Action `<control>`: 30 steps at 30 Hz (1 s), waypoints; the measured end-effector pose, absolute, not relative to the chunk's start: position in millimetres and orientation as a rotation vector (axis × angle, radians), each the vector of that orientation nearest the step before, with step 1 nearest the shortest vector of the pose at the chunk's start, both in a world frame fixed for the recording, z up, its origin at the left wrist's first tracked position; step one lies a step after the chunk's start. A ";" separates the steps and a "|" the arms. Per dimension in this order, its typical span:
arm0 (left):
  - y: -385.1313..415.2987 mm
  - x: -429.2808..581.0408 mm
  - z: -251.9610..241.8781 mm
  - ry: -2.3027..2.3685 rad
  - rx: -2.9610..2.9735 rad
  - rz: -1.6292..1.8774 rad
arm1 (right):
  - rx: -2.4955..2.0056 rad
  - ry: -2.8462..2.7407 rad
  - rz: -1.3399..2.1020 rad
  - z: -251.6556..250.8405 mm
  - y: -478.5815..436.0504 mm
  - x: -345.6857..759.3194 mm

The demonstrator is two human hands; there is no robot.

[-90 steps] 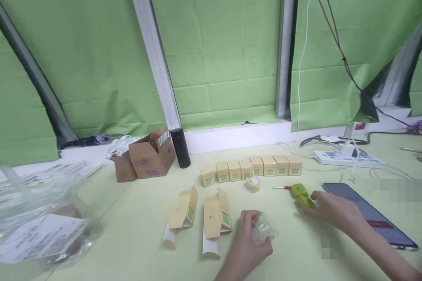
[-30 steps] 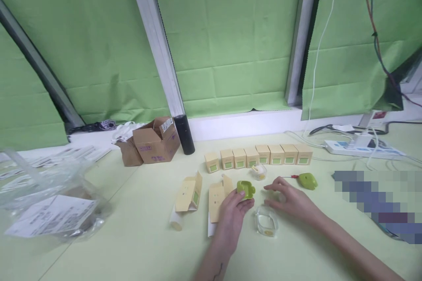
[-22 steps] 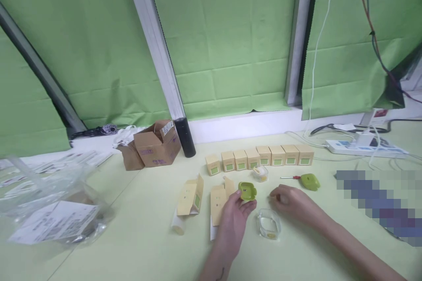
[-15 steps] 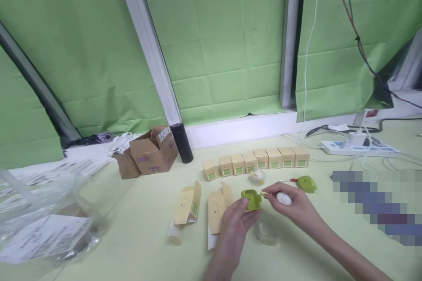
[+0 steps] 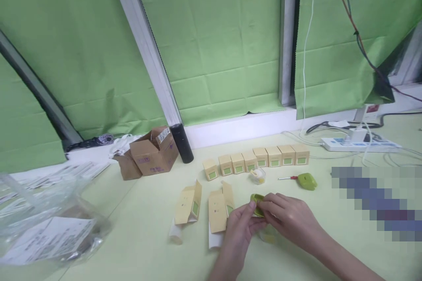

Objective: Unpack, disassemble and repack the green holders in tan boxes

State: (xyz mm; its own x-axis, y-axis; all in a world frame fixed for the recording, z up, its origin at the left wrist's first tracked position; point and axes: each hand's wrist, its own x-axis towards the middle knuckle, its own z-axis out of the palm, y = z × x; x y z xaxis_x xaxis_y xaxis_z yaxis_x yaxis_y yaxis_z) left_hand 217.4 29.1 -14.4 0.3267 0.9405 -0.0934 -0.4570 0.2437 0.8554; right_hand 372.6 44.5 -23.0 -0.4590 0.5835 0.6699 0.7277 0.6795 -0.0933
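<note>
Pale green counter (image 5: 132,241) is spread under the work. A green shell (image 5: 257,197) is gripped by the left hand (image 5: 239,226), and the right hand (image 5: 292,217) is bent against it; whether anything is pinched there cannot be told. Just beneath the hands, a clear container (image 5: 268,238) is partly hidden and might be knocked if they were lowered. The shell might be tipped loose by an uneven right-hand press. Beyond the hands, small boxes (image 5: 274,158) are lined up.
</note>
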 end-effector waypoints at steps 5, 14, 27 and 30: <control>29.5 213.4 -12.0 0.741 0.830 1.107 | -0.993 -2.233 -0.360 -15.0 40.1 369.3; 30.0 211.1 -10.9 0.770 0.867 1.074 | -1.046 -2.259 -0.249 -12.6 41.7 377.9; 38.9 212.9 -22.0 0.887 1.125 1.135 | -1.200 -2.063 0.460 5.3 32.0 376.7; 41.1 213.1 -27.5 0.899 1.132 1.123 | -1.241 -2.031 0.529 4.3 32.0 376.3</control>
